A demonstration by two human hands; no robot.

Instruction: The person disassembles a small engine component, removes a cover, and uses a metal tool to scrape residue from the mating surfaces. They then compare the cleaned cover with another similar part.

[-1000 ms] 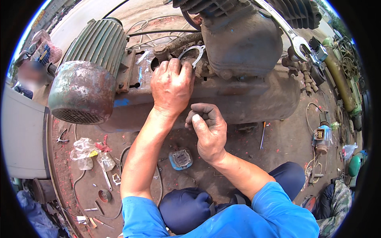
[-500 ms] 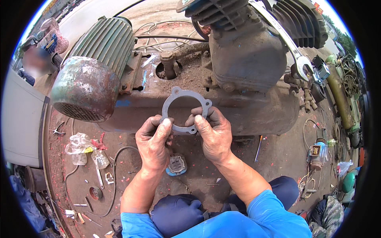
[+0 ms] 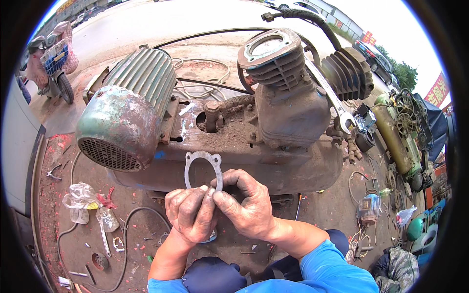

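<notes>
My left hand (image 3: 191,215) and my right hand (image 3: 248,204) are close together, both pinching the lower part of a grey ring gasket (image 3: 202,155). This flat gasket has small ears with bolt holes. It stands upright above my hands, its lower part hidden by my fingers. Behind it lies a dirty brown air tank (image 3: 293,171). On the tank sit a green electric motor (image 3: 115,127) at the left and a compressor crankcase (image 3: 295,117) at the right. A finned cylinder (image 3: 276,68) rises from the crankcase, its top flange uncovered.
A large wrench (image 3: 336,102) leans beside the crankcase. On the ground at left are a plastic bag (image 3: 82,198), another wrench (image 3: 104,237) and a cable (image 3: 126,229). A screwdriver (image 3: 298,207) and a small motor (image 3: 370,207) lie to the right. A scooter (image 3: 56,66) stands far left.
My hands have come together and lower, the left fingers folding over more of the gasket. The gasket is turned more edge-on. My view has lifted, showing the cylinder's top and the road.
</notes>
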